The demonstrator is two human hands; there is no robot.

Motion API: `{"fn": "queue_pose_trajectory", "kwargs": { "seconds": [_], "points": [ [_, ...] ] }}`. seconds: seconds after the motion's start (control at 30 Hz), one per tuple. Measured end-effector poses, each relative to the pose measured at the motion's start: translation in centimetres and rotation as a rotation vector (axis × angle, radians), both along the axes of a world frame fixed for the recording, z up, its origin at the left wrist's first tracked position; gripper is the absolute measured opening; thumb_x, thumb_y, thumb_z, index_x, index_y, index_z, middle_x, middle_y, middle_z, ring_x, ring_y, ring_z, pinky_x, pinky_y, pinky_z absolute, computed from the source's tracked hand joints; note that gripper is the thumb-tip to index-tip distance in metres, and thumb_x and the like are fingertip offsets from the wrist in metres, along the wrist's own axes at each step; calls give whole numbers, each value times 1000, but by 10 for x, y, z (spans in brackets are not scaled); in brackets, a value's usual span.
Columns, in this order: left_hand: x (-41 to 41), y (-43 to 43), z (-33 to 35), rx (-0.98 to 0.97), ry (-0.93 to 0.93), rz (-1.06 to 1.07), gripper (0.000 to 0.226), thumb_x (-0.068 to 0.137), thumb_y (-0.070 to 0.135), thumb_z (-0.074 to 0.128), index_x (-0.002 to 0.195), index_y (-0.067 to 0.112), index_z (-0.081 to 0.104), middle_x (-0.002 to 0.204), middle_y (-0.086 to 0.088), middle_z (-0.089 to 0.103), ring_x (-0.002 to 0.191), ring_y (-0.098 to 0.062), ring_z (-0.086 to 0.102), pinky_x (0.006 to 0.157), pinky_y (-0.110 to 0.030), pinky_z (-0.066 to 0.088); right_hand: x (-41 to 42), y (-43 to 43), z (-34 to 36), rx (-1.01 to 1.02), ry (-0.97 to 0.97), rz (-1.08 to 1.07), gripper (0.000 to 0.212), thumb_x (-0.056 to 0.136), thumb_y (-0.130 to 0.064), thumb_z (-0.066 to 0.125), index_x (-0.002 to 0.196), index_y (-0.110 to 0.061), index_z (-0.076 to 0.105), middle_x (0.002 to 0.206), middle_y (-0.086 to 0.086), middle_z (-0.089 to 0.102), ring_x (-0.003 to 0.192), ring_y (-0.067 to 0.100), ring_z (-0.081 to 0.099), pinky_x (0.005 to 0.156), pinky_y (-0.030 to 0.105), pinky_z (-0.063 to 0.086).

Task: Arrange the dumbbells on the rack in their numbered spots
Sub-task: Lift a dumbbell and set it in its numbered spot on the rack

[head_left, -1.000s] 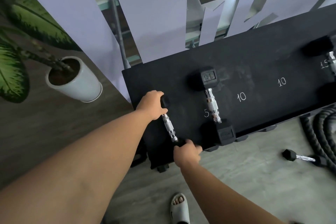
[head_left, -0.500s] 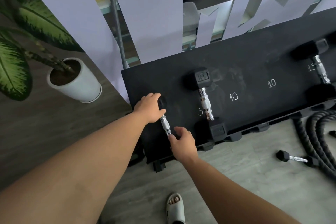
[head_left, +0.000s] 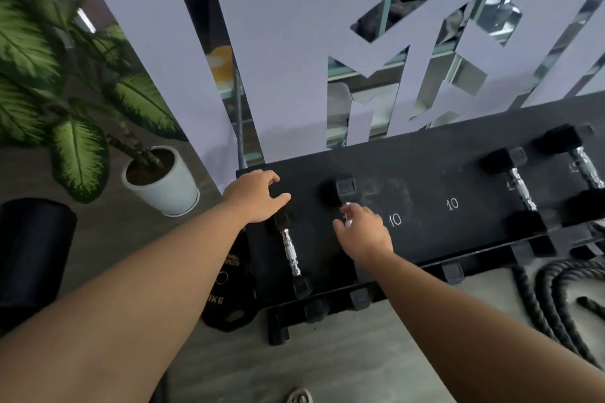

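The black rack has chalk numbers on its top, with two "10" marks in the middle. A small dumbbell with a chrome handle lies at the rack's left end. My left hand hovers over its far head, fingers spread and gripping nothing. A larger black hex dumbbell lies just to the right. My right hand curls around its chrome handle and hides most of it. Two more dumbbells lie at the rack's right end.
A potted plant in a white pot and a black cylinder stand on the left. A weight plate leans against the rack's left side. Thick black ropes lie on the floor at right. A mirrored wall rises behind the rack.
My right hand left the small dumbbell's near end and moved right onto the larger dumbbell's handle. My left hand opened over the small dumbbell's far head. The view tilted up.
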State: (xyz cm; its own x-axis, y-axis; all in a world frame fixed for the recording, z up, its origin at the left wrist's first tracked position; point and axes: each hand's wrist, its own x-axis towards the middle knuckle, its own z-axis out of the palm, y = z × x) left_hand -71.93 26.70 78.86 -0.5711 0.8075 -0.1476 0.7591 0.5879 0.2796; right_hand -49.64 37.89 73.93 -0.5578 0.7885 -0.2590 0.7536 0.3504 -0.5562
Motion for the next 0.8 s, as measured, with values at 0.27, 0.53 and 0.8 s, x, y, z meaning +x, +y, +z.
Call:
{"fn": "queue_pose_trajectory", "kwargs": {
  "seconds": [0.27, 0.53, 0.8],
  "points": [
    [53, -6, 100, 103, 78, 47, 58, 88, 66, 59, 134, 30, 57, 129, 11, 62, 113, -15, 59, 84, -35, 48, 43, 28, 88, 224, 26, 173, 49, 93, -52, 51, 138, -31, 52, 134, -2, 58, 125, 27, 49, 103, 45, 40],
    [116, -15, 145, 114, 163, 48, 59, 87, 67, 59, 134, 30, 57, 125, 11, 62, 108, -13, 59, 87, -38, 51, 106, 73, 149, 362, 43, 222, 51, 93, -53, 53, 139, -31, 52, 139, 3, 58, 129, 30, 49, 106, 48, 39],
    [144, 12, 131, 75, 147, -14, 63, 87, 66, 60, 137, 29, 54, 133, 8, 60, 115, -16, 58, 85, -35, 48, 148, 77, 123, 75, 137, 49, 52, 89, -55, 56, 134, -29, 54, 127, -1, 62, 118, 26, 57, 95, 46, 52]
  ]
}}
